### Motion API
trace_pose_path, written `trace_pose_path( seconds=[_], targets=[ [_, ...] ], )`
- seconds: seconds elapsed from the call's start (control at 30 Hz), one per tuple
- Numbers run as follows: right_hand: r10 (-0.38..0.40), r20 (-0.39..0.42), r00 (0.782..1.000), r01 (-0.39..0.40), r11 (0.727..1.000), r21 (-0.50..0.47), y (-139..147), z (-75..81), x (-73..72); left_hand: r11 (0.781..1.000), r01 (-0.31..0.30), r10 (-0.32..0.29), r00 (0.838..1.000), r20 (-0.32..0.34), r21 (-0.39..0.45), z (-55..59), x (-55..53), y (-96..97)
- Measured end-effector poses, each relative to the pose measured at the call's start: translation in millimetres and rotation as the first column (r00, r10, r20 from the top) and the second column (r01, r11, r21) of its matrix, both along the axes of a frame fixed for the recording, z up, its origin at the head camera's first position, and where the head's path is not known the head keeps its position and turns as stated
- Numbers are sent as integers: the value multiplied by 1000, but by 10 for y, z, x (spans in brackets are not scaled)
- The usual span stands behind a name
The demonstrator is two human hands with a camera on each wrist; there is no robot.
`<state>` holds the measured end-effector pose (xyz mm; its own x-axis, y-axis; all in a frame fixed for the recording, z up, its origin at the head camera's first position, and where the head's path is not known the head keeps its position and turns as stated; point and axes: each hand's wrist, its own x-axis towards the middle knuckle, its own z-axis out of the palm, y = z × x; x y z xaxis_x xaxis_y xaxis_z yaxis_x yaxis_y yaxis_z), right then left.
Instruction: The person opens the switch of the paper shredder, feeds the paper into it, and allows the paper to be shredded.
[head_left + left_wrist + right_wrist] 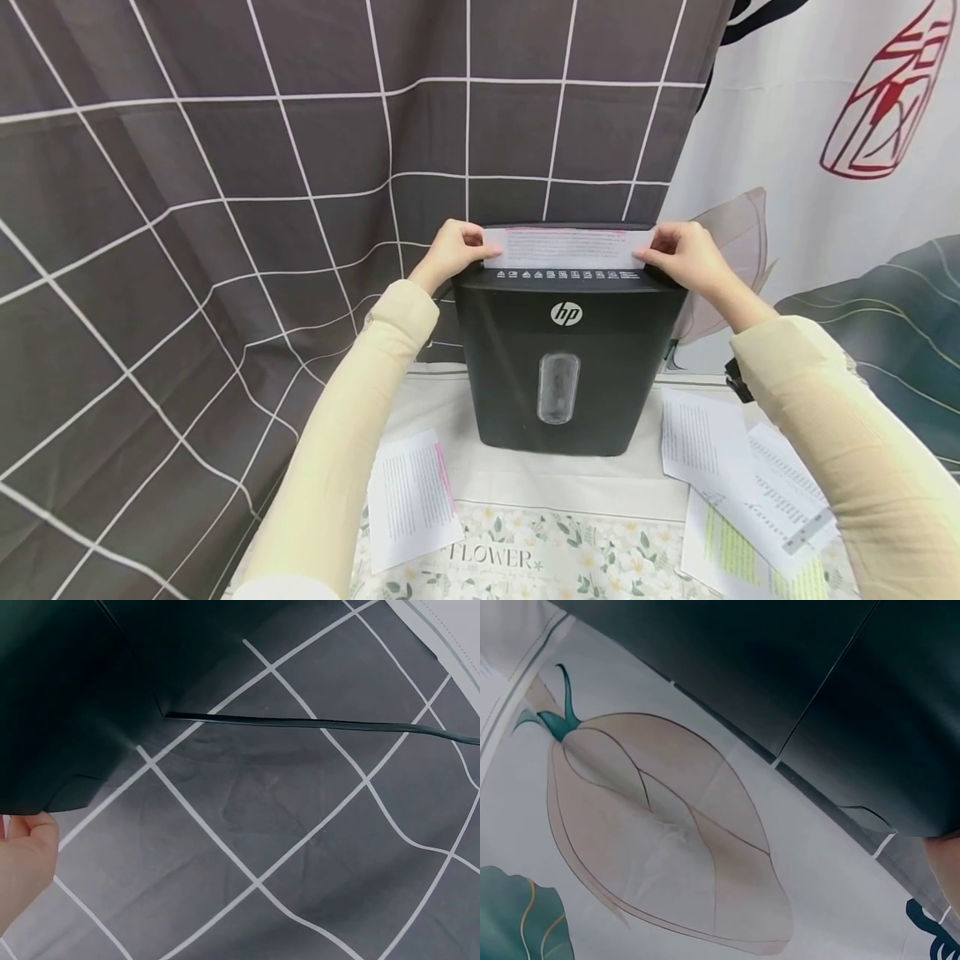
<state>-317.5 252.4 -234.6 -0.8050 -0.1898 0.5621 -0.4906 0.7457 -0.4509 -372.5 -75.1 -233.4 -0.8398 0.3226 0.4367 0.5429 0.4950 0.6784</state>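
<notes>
A black HP paper shredder (pixel 510 358) stands upright on the table, a small clear window in its front. Across its top is a printed sheet of paper (pixel 562 248) with pink marking along the far edge. My left hand (pixel 456 248) pinches the sheet's left edge between thumb and fingers, and my right hand (pixel 686 254) pinches the right edge. In the left wrist view only part of the left hand (pixel 28 862) shows, beside the shredder's dark side (pixel 60 712). A sliver of the right hand (pixel 946 866) appears at the right wrist view's edge.
One printed page (pixel 412 500) lies left of the shredder. Several overlapping pages (pixel 712 442), one marked yellow-green, lie to the right on the flowered tablecloth (pixel 555 558). A dark grid curtain (pixel 315 142) hangs close behind. A black cord (pixel 300 722) runs from the shredder.
</notes>
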Motion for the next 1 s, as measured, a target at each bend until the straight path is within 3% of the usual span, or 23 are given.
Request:
trace_pose_path(
  seconds=[0.27,0.73,1.0],
  targets=[
    [39,-4,999,-39,998,-47,-22,3,3,1000,-2,1,1000,29,26,-4,9,29],
    [15,19,1000,-13,995,-102,-19,3,26,996,35,-38,998,42,78,-21,29,43],
    [11,25,1000,-8,994,-108,-34,-4,55,990,11,-17,999,37,138,-46,38,45]
  ],
)
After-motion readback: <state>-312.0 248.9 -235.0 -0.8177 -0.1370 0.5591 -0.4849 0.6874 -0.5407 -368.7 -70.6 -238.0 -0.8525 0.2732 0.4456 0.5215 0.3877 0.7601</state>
